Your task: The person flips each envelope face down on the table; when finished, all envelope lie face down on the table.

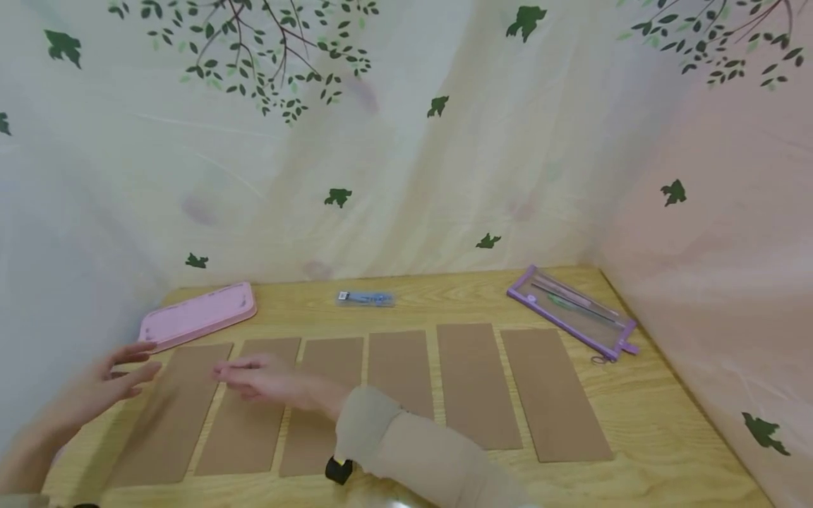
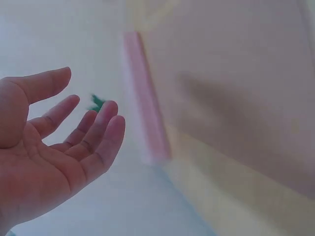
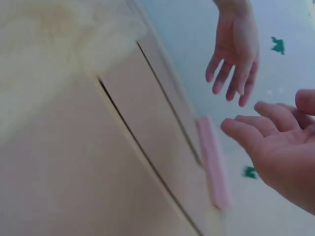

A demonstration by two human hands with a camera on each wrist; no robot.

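My left hand [image 1: 104, 384] hovers at the left, by the leftmost brown cardboard sheet [image 1: 174, 409], with fingers spread and nothing in them. In the left wrist view the palm of that hand [image 2: 64, 147] faces the camera, fingers relaxed. The right hand [image 1: 269, 381] reaches across above the second cardboard sheet [image 1: 238, 444], fingers extended and holding nothing. Both hands appear in the right wrist view, the right [image 3: 280, 142] near the left [image 3: 236, 54], apart from each other. Just beyond the left fingertips lies a pink flat case [image 1: 200, 315].
Several more cardboard sheets [image 1: 479, 388] continue the row rightward on the wooden table [image 1: 660, 437]. Toward the back lie a small blue packet [image 1: 365, 299] and a purple-edged clear pouch [image 1: 568, 310] with slim items inside. A leaf-patterned curtain [image 1: 406, 162] encloses the table.
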